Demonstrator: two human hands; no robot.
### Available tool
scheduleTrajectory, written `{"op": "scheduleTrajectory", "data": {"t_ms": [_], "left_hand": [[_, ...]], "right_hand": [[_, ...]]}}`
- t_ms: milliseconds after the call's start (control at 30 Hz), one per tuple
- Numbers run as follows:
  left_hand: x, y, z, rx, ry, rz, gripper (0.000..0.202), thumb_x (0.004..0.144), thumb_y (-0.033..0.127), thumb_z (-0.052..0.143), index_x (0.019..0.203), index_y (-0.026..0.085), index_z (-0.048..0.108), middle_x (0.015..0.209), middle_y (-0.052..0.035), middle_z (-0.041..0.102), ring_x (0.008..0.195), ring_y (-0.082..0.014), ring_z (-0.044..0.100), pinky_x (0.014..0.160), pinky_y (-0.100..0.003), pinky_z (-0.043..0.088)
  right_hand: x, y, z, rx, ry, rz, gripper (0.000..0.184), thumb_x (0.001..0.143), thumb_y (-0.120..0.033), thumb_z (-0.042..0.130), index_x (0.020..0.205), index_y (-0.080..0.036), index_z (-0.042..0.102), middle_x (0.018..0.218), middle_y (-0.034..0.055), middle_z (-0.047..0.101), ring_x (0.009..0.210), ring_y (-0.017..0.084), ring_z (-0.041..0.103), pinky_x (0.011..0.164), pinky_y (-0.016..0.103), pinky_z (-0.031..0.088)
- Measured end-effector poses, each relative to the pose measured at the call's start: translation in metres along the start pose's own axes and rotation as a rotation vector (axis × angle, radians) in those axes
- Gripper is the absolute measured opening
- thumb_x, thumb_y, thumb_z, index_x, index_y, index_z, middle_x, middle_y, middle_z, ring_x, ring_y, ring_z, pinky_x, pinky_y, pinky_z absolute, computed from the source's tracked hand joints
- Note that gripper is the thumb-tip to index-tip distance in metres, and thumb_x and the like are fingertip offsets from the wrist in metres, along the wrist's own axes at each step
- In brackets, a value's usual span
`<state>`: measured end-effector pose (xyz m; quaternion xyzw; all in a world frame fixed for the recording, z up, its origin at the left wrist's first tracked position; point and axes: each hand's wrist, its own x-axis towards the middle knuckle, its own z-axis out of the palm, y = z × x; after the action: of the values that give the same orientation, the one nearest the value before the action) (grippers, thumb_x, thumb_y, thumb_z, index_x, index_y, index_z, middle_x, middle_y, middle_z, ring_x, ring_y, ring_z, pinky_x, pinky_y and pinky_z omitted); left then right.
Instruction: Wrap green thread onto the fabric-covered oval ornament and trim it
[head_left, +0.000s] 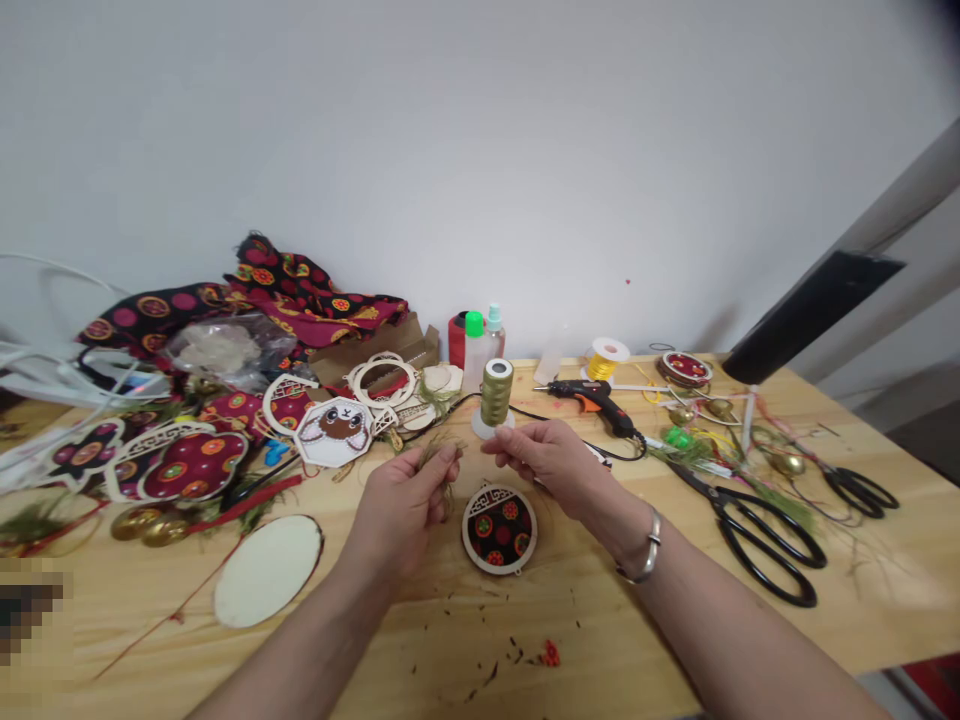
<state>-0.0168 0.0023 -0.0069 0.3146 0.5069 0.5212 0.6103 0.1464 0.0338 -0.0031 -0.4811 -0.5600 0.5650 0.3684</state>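
Note:
My left hand (409, 495) is closed in a pinch on a small bunch of olive-green thread (435, 450), whose loose strands stick out above and below the fingers. My right hand (544, 455) faces it a short way off, thumb and fingertips pressed together; whatever sits in that pinch is too fine to make out. Below and between both hands, a round wooden-framed ornament (499, 530) with dark flowered fabric and a cut-out lattice lies flat on the table. Just behind the right fingertips stands an upright spool of olive-green thread (496, 395).
On the right lie large black-handled scissors (765, 540), a smaller pair (862, 490) and a hot glue gun (592, 398). Bottles (475, 355) and a yellow thread spool (609, 358) stand by the wall. Patterned fabric (300, 290) and wooden frames (382, 380) crowd the left. Scraps (551, 653) dot the front.

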Motion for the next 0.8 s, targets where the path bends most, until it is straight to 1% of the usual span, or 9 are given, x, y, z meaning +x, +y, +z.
{"op": "scheduleTrajectory", "data": {"t_ms": [167, 267, 367, 467, 567, 633, 733, 767, 800], "left_hand": [[0.001, 0.001, 0.0, -0.018, 0.009, -0.001, 0.029, 0.061, 0.035, 0.076, 0.062, 0.012, 0.057, 0.054, 0.0059, 0.05, 0.035, 0.0003, 0.026, 0.034, -0.016, 0.018], [0.001, 0.001, 0.001, -0.017, 0.011, -0.007, 0.03, 0.061, 0.035, 0.076, 0.061, 0.012, 0.056, 0.054, 0.0058, 0.05, 0.035, 0.0002, 0.025, 0.034, -0.016, 0.018], [0.001, 0.0, 0.002, 0.002, 0.009, -0.011, 0.03, 0.061, 0.035, 0.075, 0.059, 0.012, 0.056, 0.053, 0.0056, 0.05, 0.034, 0.0001, 0.025, 0.034, -0.017, 0.018], [0.001, 0.0, 0.002, 0.021, 0.012, -0.001, 0.03, 0.06, 0.036, 0.075, 0.058, 0.012, 0.058, 0.052, 0.0046, 0.051, 0.034, -0.0003, 0.026, 0.034, -0.017, 0.019], [0.001, 0.001, 0.0, 0.031, 0.029, 0.004, 0.028, 0.061, 0.037, 0.075, 0.063, 0.012, 0.062, 0.041, 0.0082, 0.041, 0.034, -0.002, 0.024, 0.035, -0.018, 0.018], [0.002, 0.002, -0.002, 0.034, 0.038, 0.0, 0.028, 0.062, 0.038, 0.075, 0.068, 0.012, 0.065, 0.036, 0.0106, 0.032, 0.034, -0.0029, 0.022, 0.035, -0.018, 0.016], [0.001, 0.002, -0.004, 0.062, 0.028, -0.018, 0.031, 0.066, 0.04, 0.072, 0.074, 0.01, 0.067, 0.036, 0.0108, 0.03, 0.036, -0.0032, 0.02, 0.036, -0.018, 0.012], [0.001, 0.001, -0.004, 0.068, 0.017, -0.029, 0.031, 0.066, 0.04, 0.072, 0.074, 0.01, 0.067, 0.036, 0.0107, 0.03, 0.036, -0.0031, 0.02, 0.036, -0.018, 0.011], [0.001, 0.0, -0.004, 0.067, 0.004, -0.042, 0.031, 0.066, 0.04, 0.072, 0.074, 0.01, 0.068, 0.036, 0.0107, 0.03, 0.036, -0.0031, 0.02, 0.036, -0.018, 0.011]], "right_hand": [[-0.001, 0.0, 0.0, 0.012, -0.033, 0.005, 0.023, 0.066, -0.037, 0.071, 0.072, -0.014, 0.073, 0.057, -0.0024, 0.059, 0.053, 0.008, 0.045, 0.055, 0.023, 0.035], [-0.001, 0.001, 0.001, -0.002, -0.022, -0.011, 0.021, 0.064, -0.033, 0.073, 0.076, -0.015, 0.074, 0.067, -0.0004, 0.066, 0.06, 0.01, 0.052, 0.063, 0.025, 0.04], [0.001, 0.004, 0.003, -0.044, 0.026, -0.03, 0.019, 0.066, -0.033, 0.071, 0.071, -0.015, 0.072, 0.065, 0.0, 0.066, 0.057, 0.01, 0.051, 0.06, 0.025, 0.04], [0.0, 0.003, 0.004, -0.13, 0.056, -0.119, 0.016, 0.071, -0.031, 0.067, 0.069, -0.015, 0.071, 0.063, -0.0002, 0.065, 0.056, 0.01, 0.05, 0.057, 0.024, 0.04], [-0.008, -0.006, 0.001, -0.275, 0.029, -0.287, 0.013, 0.074, -0.025, 0.065, 0.068, -0.016, 0.07, 0.063, -0.0001, 0.063, 0.058, 0.01, 0.051, 0.055, 0.023, 0.039], [-0.018, -0.017, -0.002, -0.334, -0.166, -0.394, 0.011, 0.076, -0.023, 0.064, 0.068, -0.016, 0.07, 0.065, 0.0002, 0.063, 0.061, 0.01, 0.053, 0.058, 0.022, 0.041], [-0.031, -0.031, -0.004, -0.289, -0.669, -0.443, 0.016, 0.08, -0.027, 0.062, 0.071, -0.017, 0.07, 0.07, 0.0006, 0.064, 0.065, 0.01, 0.056, 0.062, 0.022, 0.045], [-0.033, -0.033, -0.004, -0.271, -0.748, -0.448, 0.019, 0.081, -0.029, 0.06, 0.071, -0.017, 0.07, 0.07, 0.0007, 0.064, 0.065, 0.01, 0.056, 0.062, 0.022, 0.045], [-0.033, -0.033, -0.003, -0.269, -0.739, -0.464, 0.02, 0.082, -0.03, 0.06, 0.071, -0.017, 0.07, 0.069, 0.0006, 0.063, 0.065, 0.01, 0.056, 0.062, 0.022, 0.046]]}}
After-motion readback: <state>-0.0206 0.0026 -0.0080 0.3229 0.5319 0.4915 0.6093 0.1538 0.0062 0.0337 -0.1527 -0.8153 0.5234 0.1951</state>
